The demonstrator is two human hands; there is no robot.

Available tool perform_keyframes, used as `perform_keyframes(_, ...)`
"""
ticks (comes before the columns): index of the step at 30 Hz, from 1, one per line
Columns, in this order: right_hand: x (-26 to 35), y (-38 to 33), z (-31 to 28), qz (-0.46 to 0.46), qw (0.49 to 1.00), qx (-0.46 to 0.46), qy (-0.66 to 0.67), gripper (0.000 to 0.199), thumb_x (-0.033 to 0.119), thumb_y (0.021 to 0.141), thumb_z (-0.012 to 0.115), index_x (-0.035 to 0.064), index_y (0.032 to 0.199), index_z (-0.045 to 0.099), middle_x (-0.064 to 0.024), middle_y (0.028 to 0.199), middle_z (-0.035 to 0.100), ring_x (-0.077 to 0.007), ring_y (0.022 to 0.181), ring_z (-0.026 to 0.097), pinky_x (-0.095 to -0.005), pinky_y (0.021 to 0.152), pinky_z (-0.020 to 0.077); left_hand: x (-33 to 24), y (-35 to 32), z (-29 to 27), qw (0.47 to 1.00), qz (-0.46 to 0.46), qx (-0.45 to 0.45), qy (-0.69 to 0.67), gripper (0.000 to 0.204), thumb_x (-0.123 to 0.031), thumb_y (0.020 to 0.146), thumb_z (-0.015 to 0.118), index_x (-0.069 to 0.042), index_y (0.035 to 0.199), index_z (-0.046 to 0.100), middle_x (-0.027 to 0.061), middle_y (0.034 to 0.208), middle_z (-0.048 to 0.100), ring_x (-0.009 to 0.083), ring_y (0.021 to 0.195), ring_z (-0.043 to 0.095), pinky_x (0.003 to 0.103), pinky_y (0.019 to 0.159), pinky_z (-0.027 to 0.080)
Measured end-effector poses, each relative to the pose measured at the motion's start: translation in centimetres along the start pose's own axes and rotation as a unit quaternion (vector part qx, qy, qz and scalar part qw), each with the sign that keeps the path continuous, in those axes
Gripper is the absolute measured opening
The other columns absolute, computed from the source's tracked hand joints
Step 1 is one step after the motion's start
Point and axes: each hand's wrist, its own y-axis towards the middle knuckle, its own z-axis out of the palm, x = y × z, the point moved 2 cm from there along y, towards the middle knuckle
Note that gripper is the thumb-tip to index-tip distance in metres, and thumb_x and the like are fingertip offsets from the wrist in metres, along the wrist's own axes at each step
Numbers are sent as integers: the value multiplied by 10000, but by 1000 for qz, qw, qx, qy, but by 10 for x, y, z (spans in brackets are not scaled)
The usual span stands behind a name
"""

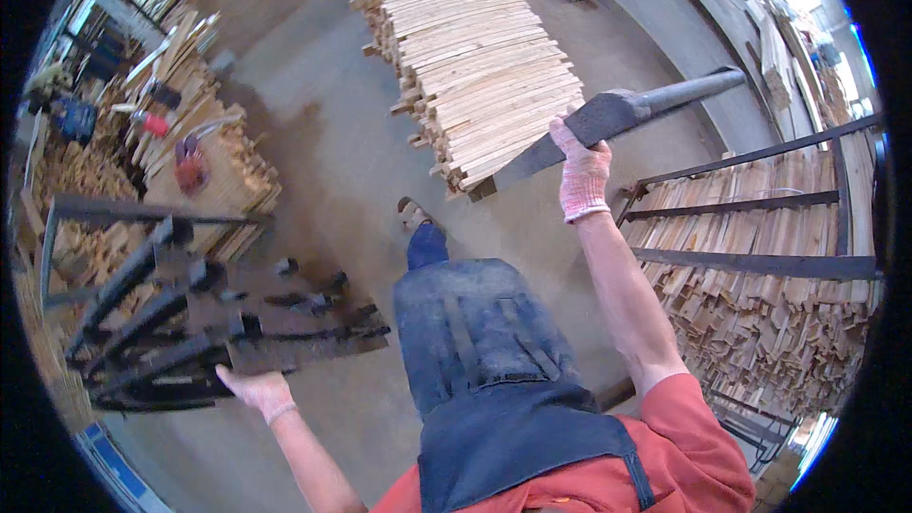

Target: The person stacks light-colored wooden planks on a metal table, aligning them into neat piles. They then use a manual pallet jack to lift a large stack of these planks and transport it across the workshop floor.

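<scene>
My right hand (582, 171), in a pink-and-white knit glove, is raised ahead on the right. It is closed on a dark tool (622, 114) with a flat, tapering part and a thick round bar; its exact kind is unclear. Behind the tool, a long stack of pale wood strips (484, 47) lies on the floor. My left hand (258, 391), gloved too, reaches out low on the left with fingers stretched and nothing visible in it. Beside its fingertips stands a dark metal rack (166, 342) with thick bars; whether they touch, I cannot tell.
Piled wood pieces (85, 157) and a wooden surface with a red-handled tool (152, 123) stand left. On the right, a metal-framed rack (760, 264) holds many wood strips (760, 323). A concrete floor (323, 157) runs between, with my shoe (413, 212) on it.
</scene>
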Motion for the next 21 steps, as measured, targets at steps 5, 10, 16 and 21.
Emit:
perform_keyframes(5, -11, -101, -51, 7, 993, 110, 48, 569, -35, 892, 799, 32, 1428, 620, -39, 1182, 719, -164, 1033, 713, -323, 956, 588, -3, 36, -37, 1000, 22, 13, 10, 743, -617, 1062, 489, -76, 1571, 498, 92, 1619, 504, 286, 1478, 453, 434, 1283, 247)
perform_keyframes(10, -15, -205, -88, 16, 977, 213, 25, 784, -49, 866, 816, 97, 1564, 491, -26, 1257, 645, -160, 1137, 645, -327, 1005, 555, 0, 32, -116, 993, 37, 18, 113, 626, -575, 1062, 539, -96, 1461, 582, 69, 1501, 588, 257, 1390, 521, 440, 1207, 328)
perform_keyframes(16, -40, -317, -110, -25, 988, 154, -15, 606, 137, 854, 899, 23, 1384, 629, -14, 1195, 682, -141, 1080, 612, -326, 962, 531, 35, 17, -282, 931, -249, 120, 239, 176, -327, 1062, 544, -165, 995, 530, 27, 1065, 569, 203, 1015, 531, 400, 903, 406)
perform_keyframes(21, -40, -412, -104, -20, 991, 126, -29, 399, 134, 883, 853, 42, 1237, 694, -4, 1058, 695, -114, 994, 623, -326, 891, 541, 3, 48, -479, 673, -174, 352, 627, 327, -202, 1000, 526, -141, 686, 460, 23, 666, 452, 176, 617, 457, 368, 594, 389)
